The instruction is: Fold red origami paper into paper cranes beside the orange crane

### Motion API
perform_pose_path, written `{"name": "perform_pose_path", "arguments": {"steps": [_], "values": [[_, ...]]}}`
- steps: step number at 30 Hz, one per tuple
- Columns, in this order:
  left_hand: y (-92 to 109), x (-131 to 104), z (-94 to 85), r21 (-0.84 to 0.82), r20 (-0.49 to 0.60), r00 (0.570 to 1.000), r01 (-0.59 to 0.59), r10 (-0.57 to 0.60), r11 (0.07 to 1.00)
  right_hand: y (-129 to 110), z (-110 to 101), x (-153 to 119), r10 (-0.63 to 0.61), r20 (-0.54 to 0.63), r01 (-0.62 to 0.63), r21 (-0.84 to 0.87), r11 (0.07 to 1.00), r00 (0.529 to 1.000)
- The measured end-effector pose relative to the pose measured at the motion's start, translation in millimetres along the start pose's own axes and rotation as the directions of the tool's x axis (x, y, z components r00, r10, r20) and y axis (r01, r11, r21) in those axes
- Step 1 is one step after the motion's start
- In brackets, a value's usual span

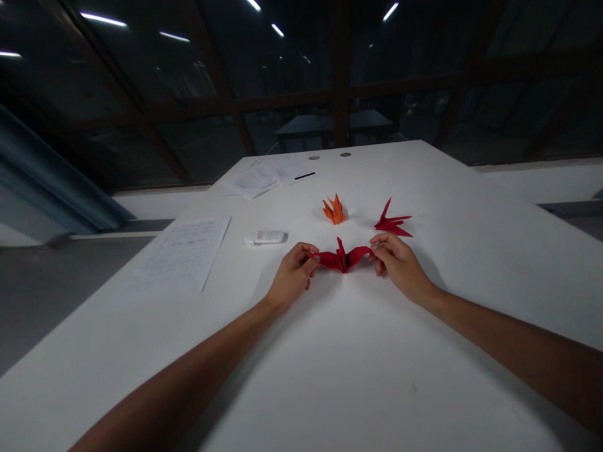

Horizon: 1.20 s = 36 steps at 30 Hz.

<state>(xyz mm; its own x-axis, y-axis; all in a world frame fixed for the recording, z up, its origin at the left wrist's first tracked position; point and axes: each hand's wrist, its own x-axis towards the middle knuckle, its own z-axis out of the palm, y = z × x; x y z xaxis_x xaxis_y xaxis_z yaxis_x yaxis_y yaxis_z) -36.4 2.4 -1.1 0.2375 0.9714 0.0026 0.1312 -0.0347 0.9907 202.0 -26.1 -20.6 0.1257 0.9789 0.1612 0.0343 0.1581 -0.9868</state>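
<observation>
A red folded paper crane is stretched between my two hands, its wings spread to both sides and its middle upright. My left hand pinches the tip of the left wing. The tip of the right wing is between the fingers of my right hand. Behind it on the white table stands an orange folded paper figure. A second red folded paper piece with thin points lies just beyond my right hand.
On the white table, a white oblong object lies left of the crane. A written sheet is at the left, more papers with a dark strip farther back. Two round table fittings sit near the far edge, before dark windows.
</observation>
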Motion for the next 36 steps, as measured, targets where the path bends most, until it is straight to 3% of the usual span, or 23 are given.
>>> {"name": "perform_pose_path", "arguments": {"steps": [3,9,13,22,29,36], "values": [[1.4,-0.2,0.5,-0.039,-0.031,0.999,0.009,-0.010,0.999,1.3,-0.1,0.2,-0.004,-0.003,0.004,0.035,0.999,1.000],[3.9,2.9,-4.4,-0.285,-0.215,0.975,-0.011,-0.053,0.958,3.3,-0.1,0.3,-0.028,-0.009,0.029,0.074,0.997,1.000],[5.2,4.0,-6.8,-0.337,-0.222,0.972,-0.003,-0.076,0.942,3.2,-0.5,-0.3,-0.014,0.009,0.014,0.067,0.998,1.000],[2.3,2.4,-3.9,-0.184,-0.097,0.995,0.002,-0.020,0.983,3.0,-0.1,-3.2,-0.009,0.061,0.013,-0.070,0.997,0.998],[0.7,-1.7,-2.7,0.062,0.143,0.990,-0.025,0.016,0.998,3.4,-0.2,-6.0,-0.155,0.156,0.191,-0.254,0.948,0.976],[1.5,-5.0,-2.2,0.111,0.202,0.977,-0.092,0.068,0.990,1.4,2.6,-7.7,-0.169,0.220,0.226,-0.267,0.937,0.961]]}}
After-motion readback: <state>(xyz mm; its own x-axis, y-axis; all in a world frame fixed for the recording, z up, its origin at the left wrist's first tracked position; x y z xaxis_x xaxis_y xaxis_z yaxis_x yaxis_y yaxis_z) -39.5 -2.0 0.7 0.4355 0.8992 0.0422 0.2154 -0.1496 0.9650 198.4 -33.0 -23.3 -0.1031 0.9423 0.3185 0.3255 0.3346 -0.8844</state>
